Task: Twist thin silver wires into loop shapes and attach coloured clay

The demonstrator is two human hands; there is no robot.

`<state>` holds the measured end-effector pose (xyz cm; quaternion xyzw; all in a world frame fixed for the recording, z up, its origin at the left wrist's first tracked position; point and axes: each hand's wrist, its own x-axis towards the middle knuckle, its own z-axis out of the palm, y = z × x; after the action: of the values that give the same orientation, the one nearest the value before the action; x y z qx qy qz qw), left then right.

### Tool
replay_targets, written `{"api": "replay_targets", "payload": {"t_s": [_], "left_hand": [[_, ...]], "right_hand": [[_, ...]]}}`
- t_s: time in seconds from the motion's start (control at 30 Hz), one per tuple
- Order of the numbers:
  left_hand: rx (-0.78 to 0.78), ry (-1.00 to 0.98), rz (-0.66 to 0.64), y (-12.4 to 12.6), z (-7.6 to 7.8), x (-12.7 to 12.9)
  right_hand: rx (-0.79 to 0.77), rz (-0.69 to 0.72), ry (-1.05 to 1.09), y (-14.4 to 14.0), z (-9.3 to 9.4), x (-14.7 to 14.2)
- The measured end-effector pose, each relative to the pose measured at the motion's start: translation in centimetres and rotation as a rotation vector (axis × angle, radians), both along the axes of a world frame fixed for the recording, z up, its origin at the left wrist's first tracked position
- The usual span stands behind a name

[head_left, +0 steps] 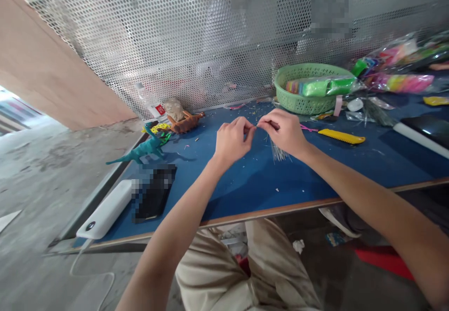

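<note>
My left hand (232,139) and my right hand (286,131) are held close together above the blue table top (245,180). Their fingertips pinch the two ends of a thin wire (256,126) between them. A bundle of thin wires (278,153) lies on the table just under my right hand. A yellow toothed plastic tool (341,136) lies right of my right hand.
A green basket (308,87) holds packs of coloured clay. More clay bags (400,70) lie at the far right. A teal toy dinosaur (143,149) and a brown one (185,122) stand at the left. A white power bank (107,209) and a dark phone (154,194) lie near the front edge. A perforated metal screen (175,39) backs the table.
</note>
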<state>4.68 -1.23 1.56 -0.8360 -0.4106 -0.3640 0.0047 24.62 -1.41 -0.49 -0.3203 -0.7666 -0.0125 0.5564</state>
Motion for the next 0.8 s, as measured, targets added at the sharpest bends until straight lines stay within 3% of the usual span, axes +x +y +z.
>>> {"api": "replay_targets", "payload": {"t_s": [0.07, 0.17, 0.27, 0.37, 0.5, 0.6, 0.8], "left_hand": [[0.104, 0.021, 0.089, -0.6, -0.3, 1.0], [0.056, -0.06, 0.052, -0.7, -0.3, 1.4], [-0.178, -0.275, -0.128, 0.2, -0.2, 0.6], [-0.569, -0.532, -0.432, 1.3, -0.5, -0.5], [-1.064, -0.645, -0.721, 1.6, -1.4, -1.1], [-1.203, -0.71, -0.796, 1.2, -2.0, -0.8], [-1.334, -0.704, -0.863, 0.8, -2.5, -0.3]], "right_hand": [[0.009, -0.024, -0.004, 0.2, -0.1, -0.1], [0.003, -0.022, 0.015, 0.3, 0.2, 0.1], [-0.09, 0.046, 0.065, 0.4, 0.5, 0.5], [-0.222, 0.184, 0.105, 0.6, 0.6, 1.0], [-0.29, 0.294, 0.147, 0.7, 0.6, 1.3], [-0.307, 0.371, 0.156, 0.5, 0.7, 1.2], [-0.377, 0.475, 0.155, 0.1, 0.9, 0.9]]}}
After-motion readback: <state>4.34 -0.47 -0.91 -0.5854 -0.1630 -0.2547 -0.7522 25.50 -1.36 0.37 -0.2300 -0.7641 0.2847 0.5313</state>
